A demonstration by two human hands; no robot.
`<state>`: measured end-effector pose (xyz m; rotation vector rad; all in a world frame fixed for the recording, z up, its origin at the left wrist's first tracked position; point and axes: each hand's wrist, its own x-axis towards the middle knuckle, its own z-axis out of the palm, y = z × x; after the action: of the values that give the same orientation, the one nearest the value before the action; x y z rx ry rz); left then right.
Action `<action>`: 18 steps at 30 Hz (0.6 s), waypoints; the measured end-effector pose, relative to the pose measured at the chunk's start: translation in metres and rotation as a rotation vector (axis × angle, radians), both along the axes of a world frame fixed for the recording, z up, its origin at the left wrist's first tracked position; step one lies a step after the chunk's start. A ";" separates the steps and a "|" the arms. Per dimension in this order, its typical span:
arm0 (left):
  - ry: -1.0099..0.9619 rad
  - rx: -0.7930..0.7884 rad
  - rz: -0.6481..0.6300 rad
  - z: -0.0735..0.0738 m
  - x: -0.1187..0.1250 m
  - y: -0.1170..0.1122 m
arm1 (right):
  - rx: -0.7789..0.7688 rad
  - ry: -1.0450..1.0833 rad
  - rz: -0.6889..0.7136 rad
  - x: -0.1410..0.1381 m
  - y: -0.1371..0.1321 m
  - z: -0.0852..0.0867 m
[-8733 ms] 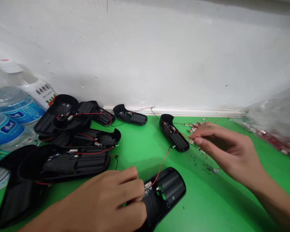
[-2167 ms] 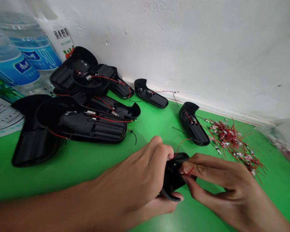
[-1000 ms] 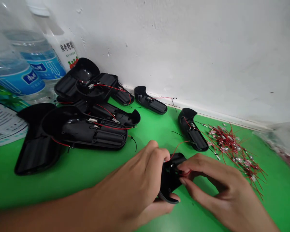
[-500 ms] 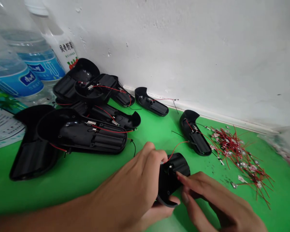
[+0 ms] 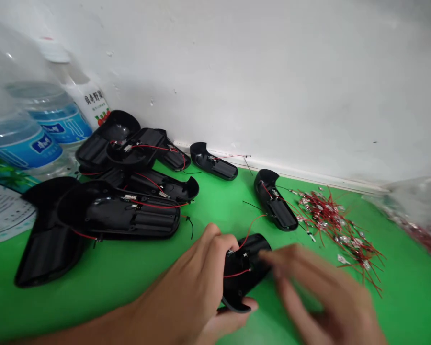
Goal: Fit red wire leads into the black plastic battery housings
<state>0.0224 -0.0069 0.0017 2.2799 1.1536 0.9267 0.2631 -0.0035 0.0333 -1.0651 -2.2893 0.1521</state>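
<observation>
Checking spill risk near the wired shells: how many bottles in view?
3, all at the left: front blue-labelled bottle, rear blue-labelled bottle behind it, and white-labelled bottle farthest back. More could be hidden behind them.

The right hand (image 5: 319, 292), well to the right of the grip nearly nine seconds ago, is now just beside it. Its thumb and forefinger, which a second ago pinched a red wire (image 5: 237, 275) inside the black shell (image 5: 242, 283), are now parted and blurred at the shell's right edge. The wire now lies released across the shell's inside, running from under the left hand (image 5: 194, 278) to a pale tip right of the grip. The shell's curved end, then hidden beneath the left hand, now shows below the grip. The pile of red wires (image 5: 339, 225), mostly covered then, is now exposed farther right.
</observation>
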 end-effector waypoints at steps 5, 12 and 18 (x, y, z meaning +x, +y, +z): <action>-0.080 -0.055 -0.075 0.007 -0.002 -0.001 | 0.095 -0.271 -0.434 0.024 0.064 -0.002; -0.050 -0.175 -0.224 0.025 0.003 0.008 | -0.067 -0.408 -0.495 0.016 0.111 -0.023; -0.115 -0.270 -0.359 0.007 -0.007 0.000 | -0.024 -0.221 -0.448 0.035 0.063 0.027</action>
<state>0.0159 -0.0074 0.0092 2.0896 0.7355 0.7049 0.2978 0.0597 0.0598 -1.6446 -2.1729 -0.1248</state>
